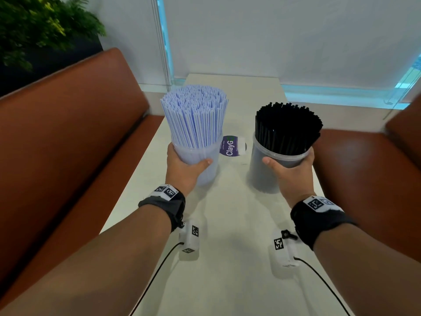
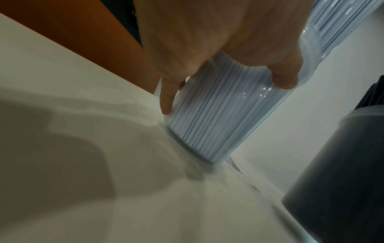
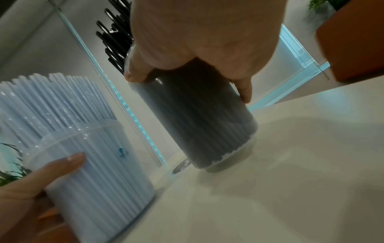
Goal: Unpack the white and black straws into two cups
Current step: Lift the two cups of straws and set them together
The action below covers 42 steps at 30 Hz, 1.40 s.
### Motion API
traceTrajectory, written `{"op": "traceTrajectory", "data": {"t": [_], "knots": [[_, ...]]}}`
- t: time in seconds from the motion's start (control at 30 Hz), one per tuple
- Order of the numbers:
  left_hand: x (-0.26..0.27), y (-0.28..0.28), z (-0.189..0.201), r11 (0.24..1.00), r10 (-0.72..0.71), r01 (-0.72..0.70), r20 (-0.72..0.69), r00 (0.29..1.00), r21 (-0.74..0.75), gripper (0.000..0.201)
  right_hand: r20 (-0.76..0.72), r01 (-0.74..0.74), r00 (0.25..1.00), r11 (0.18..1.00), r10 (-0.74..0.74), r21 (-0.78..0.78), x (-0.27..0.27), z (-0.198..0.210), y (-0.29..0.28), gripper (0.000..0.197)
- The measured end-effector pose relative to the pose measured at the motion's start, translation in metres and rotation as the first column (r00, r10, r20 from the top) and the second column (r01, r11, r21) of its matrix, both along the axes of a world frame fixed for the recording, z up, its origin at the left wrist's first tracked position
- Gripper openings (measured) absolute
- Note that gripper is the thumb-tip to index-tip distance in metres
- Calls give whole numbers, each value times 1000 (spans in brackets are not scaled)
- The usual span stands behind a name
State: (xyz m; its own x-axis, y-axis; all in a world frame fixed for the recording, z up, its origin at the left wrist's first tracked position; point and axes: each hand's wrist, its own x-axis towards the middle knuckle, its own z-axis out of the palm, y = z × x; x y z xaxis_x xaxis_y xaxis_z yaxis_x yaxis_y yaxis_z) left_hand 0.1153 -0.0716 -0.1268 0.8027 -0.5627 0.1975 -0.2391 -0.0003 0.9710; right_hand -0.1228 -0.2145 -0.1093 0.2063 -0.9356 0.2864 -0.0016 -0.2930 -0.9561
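Head view high, looking down the table (image 1: 230, 224), wrist views low, close, sharing both cups

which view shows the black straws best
The head view: the black straws show whole, fanned out above their cup, which the right hand holds. The right wrist view shows the dark mass through the cup wall and a few tips behind the hand. The left wrist view catches only a dark edge.

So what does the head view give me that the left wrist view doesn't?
Head view only: the right hand gripping the black-straw cup, the fanned straw tops, and a purple label between the cups. Left wrist only: the white-straw cup's base seated on the table. Both: the left hand gripping the white-straw cup.
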Motion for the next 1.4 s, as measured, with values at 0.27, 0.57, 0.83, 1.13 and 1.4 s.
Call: {"op": "traceTrajectory", "data": {"t": [0.27,0.57,0.83,1.13,1.4], "knots": [[4,-5,-1,999,-36,36,2,999,4,108,-23,-109,994,994,109,17,4,-11,-14,110],[3,-3,7,997,-50,54,-58,997,60,116,-131,-98,986,993,106,65,-6,-17,-16,122],[4,0,13,991,-126,127,-35,991,29,105,-45,-242,969,970,243,26,-4,-2,-15,102],[11,-7,6,993,-109,112,-60,992,44,103,-26,-215,975,970,219,117,-4,-1,-11,103],[5,-13,3,998,-16,19,-53,998,56,102,-15,-118,993,989,119,86,6,-4,-6,92]]}}
